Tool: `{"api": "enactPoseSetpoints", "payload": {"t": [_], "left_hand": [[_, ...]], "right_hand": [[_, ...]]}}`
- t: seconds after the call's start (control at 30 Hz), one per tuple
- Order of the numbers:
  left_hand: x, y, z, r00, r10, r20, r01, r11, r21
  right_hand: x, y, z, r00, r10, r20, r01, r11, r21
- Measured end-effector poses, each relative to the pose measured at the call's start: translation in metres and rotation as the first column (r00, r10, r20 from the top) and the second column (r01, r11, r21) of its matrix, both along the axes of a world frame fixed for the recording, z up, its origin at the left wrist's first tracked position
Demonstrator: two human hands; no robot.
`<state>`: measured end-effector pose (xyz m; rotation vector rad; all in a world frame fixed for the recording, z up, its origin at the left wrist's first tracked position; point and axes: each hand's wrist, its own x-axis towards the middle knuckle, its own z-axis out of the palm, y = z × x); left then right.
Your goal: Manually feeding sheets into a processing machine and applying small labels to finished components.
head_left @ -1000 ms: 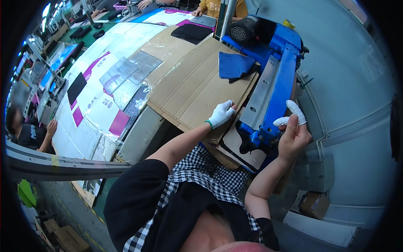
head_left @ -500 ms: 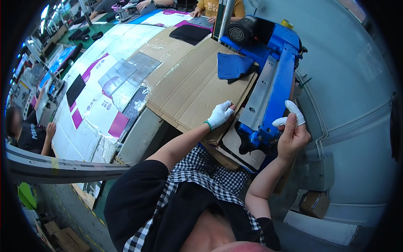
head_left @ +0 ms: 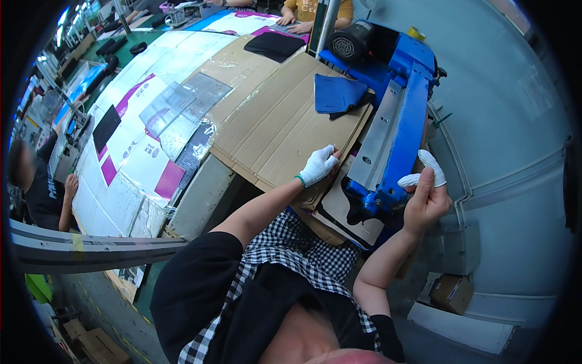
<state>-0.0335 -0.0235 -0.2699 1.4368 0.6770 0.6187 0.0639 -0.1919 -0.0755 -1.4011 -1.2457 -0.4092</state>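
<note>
My left hand (head_left: 318, 166), in a white glove with a green cuff, rests at the near right edge of the brown cardboard sheets (head_left: 273, 130). Its fingers are curled together; what they hold, if anything, is hidden. Just right of it is the blue machine (head_left: 403, 130) with a long metal bar (head_left: 377, 141) on its side. Beyond the machine's near end my right hand (head_left: 427, 197) is raised, with white covers on two fingers that stand apart and nothing seen in its grasp. Pale sheet pieces (head_left: 338, 201) with a dark edge lie under the machine's near end.
Blue folded pieces (head_left: 339, 94) lie on the cardboard, near a black motor (head_left: 350, 43). At left, a long table (head_left: 112, 200) bears white and purple printed sheets (head_left: 145, 155) and clear plastic (head_left: 182, 103). Co-workers sit at left and far side. A carton (head_left: 451, 293) stands at lower right.
My right hand has shifted slightly right and down, its covered fingers still apart. My left hand stays in place. The co-worker at left has moved a little.
</note>
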Motion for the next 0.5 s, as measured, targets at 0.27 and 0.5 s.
{"api": "enactPoseSetpoints", "payload": {"t": [0.27,0.5], "left_hand": [[-0.0005,0.0004,-0.0019,0.999,-0.003,0.037,0.003,1.0,0.0],[-0.0005,0.0012,-0.0028,0.999,-0.006,0.035,0.007,1.0,-0.028]], "right_hand": [[-0.0005,0.0005,-0.0007,1.0,-0.006,-0.008,0.006,1.0,0.017],[-0.002,0.0002,0.0004,1.0,-0.016,-0.004,0.016,1.0,0.009]]}}
